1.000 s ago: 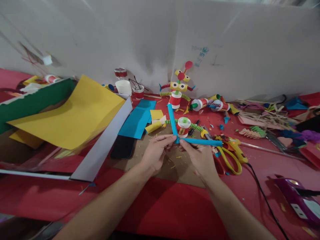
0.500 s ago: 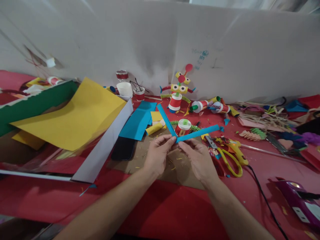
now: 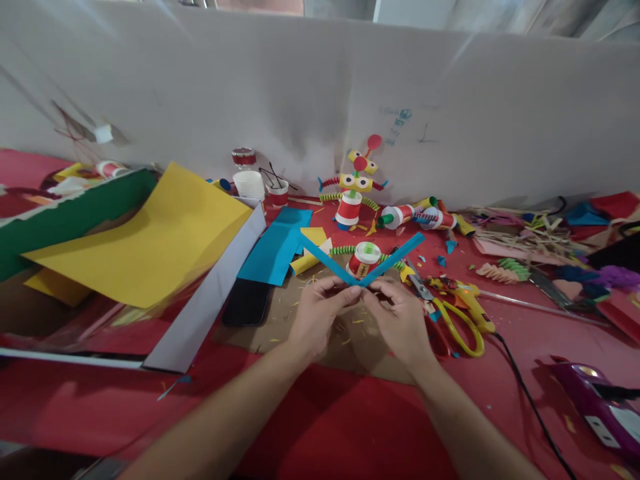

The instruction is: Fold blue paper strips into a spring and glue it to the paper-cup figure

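Two blue paper strips (image 3: 398, 257) meet at their ends in a V that opens away from me. My left hand (image 3: 323, 313) pinches them at the corner from the left. From the right, my right hand (image 3: 395, 313) grips the same corner with thumb and fingers. Whether the strips are stuck together there cannot be made out. Just behind the V stands a red and white paper cup (image 3: 365, 257) with green folded-paper arms. Beneath my hands lies a brown cardboard sheet (image 3: 360, 360) with yellow scraps on it.
Yellow-handled scissors (image 3: 460, 330) and a yellow glue gun (image 3: 473, 303) lie right of my hands. To the left are blue paper (image 3: 277, 247), a black phone (image 3: 245, 303) and a box with yellow paper (image 3: 165, 240). Finished cup figures (image 3: 350, 207) stand behind.
The V of strips has turned: its left arm leans lower and further left, its right arm points more steeply up. Both hands keep hold of the corner.
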A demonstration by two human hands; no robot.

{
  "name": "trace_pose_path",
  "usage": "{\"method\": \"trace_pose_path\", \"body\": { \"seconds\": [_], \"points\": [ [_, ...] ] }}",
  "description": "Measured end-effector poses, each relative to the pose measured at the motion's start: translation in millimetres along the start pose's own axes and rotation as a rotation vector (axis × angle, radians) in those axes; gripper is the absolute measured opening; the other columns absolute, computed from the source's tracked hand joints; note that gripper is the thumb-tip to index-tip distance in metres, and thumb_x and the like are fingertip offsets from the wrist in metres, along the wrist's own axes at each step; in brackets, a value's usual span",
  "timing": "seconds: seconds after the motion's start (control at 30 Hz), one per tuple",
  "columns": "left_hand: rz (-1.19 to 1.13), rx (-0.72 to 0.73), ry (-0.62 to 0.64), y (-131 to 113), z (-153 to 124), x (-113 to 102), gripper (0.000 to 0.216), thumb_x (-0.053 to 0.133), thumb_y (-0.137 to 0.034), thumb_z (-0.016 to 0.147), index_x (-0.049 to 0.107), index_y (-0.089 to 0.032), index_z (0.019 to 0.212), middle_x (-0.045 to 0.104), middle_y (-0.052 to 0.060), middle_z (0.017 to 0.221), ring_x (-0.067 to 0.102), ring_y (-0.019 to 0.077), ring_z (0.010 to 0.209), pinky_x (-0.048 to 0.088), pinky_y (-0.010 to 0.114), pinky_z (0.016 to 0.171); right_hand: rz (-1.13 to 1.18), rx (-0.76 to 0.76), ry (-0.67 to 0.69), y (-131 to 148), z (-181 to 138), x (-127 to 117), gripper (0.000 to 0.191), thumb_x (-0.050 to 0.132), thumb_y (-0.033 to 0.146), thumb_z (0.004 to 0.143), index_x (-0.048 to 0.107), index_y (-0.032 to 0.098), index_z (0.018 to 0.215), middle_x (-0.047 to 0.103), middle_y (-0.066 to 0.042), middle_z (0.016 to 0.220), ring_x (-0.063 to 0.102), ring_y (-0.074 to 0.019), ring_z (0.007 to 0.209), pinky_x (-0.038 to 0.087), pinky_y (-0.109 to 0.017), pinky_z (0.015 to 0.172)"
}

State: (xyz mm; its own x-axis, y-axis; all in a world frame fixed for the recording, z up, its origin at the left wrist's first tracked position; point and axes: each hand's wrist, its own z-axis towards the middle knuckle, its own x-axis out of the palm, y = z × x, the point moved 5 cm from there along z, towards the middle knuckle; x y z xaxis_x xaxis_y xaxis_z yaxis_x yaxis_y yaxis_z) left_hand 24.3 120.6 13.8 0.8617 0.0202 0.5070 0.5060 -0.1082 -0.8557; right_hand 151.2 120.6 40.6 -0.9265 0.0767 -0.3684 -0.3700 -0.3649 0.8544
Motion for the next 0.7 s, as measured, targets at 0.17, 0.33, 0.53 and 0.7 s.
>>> {"method": "trace_pose_path", "body": {
  "seconds": [0.17,0.33,0.53,0.7],
  "points": [
    [-0.003,-0.053,-0.003,-0.8,3.0,-3.1,0.016,0.076,-0.017,0.063,0.074,-0.015,0.079,0.073,0.005,0.077,0.065,0.0172,0.081,0.049,0.032,0.084,-0.122,-0.119,-0.02,8.7,-0.3,-1.7,0.009,0.058,0.023,0.082,0.067,0.022,0.08,0.066,-0.004,0.085,0.062,-0.0187,0.08,0.049,-0.032,0.074],
    [-0.151,-0.098,-0.024,8.3,5.8,-5.7,0.015,0.079,-0.015,0.058,0.073,-0.016,0.072,0.072,0.003,0.073,0.066,0.0142,0.074,0.051,0.027,0.077,0.136,0.017,-0.003,0.2,-2.4,3.7,0.012,0.06,0.023,0.08,0.066,0.02,0.09,0.066,-0.006,0.095,0.063,-0.0177,0.08,0.051,-0.031,0.072],
    [-0.247,-0.163,-0.078,14.0,5.5,-6.3,0.012,0.078,-0.014,0.06,0.071,-0.015,0.07,0.07,0.002,0.069,0.064,0.0112,0.067,0.051,0.022,0.069,0.327,0.122,0.048,-5.0,-4.1,9.3,0.024,0.066,0.026,0.076,0.066,0.021,0.1,0.069,-0.006,0.098,0.065,-0.018,0.081,0.053,-0.032,0.074],
    [-0.269,-0.192,-0.089,13.4,3.8,-5.3,0.012,0.077,-0.013,0.062,0.069,-0.016,0.07,0.07,0.0,0.072,0.063,0.008,0.067,0.051,0.019,0.07,0.208,0.076,-0.039,-3.7,-5.5,5.3,0.018,0.068,0.028,0.077,0.07,0.023,0.093,0.07,-0.005,0.094,0.065,-0.02,0.087,0.051,-0.035,0.08]
  ]
}}
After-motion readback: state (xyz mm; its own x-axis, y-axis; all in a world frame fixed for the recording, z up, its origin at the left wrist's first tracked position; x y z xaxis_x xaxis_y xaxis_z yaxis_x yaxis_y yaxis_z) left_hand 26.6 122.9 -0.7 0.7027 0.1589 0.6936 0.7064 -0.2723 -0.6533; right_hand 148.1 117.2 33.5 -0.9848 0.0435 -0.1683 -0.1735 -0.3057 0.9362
